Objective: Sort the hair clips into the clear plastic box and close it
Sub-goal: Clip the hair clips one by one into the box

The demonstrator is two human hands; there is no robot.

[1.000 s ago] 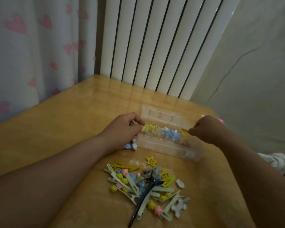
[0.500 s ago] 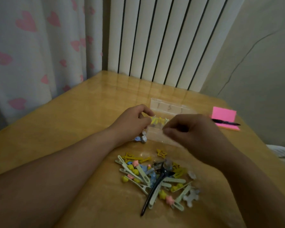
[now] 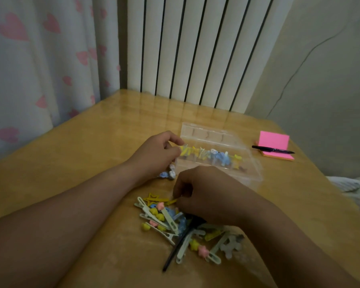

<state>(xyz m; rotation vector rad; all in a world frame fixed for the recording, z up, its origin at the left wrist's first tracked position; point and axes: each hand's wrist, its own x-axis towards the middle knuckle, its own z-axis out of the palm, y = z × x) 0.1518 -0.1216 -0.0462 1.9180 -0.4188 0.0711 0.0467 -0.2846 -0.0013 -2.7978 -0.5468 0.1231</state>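
- a white curtain [image 3: 40, 69] with pink hearts hangs along the left, and beside it a white ribbed radiator [image 3: 195, 48] stands behind the far edge of the wooden table [image 3: 81, 152].
- the left hand [image 3: 156, 154] reaches in from the lower left. its thumb and forefinger are curled in a pinch on the left end of the clear plastic box [image 3: 245, 175], right where the first yellow clip sits.
- two small blue and white clips [image 3: 167, 174] lie on the table just under that hand, against the box's left corner.
- the box stands open near the middle of the table, its lid [image 3: 208, 134] tipped back on the far side. a row of clips [image 3: 214, 155] stands along the inside: yellow at the left, then pale ones, blue ones, and yellow again at the right.
- the loose pile of hair clips [image 3: 166, 221] lies nearer the person than the box: pale green clips with yellow and pink stars, blue ones, a yellow star clip [image 3: 153, 198] and a long black clip [image 3: 173, 254].
- the right hand [image 3: 206, 194] is over the far side of that pile with its fingers curled tightly down. a thin yellow clip [image 3: 173, 201] pokes out at its fingertips, but the back of the hand hides the grip, so i cannot tell whether it holds it.
- a pink sticky pad [image 3: 275, 140] with a black pen [image 3: 272, 151] across it lies right of the box, well apart from it.
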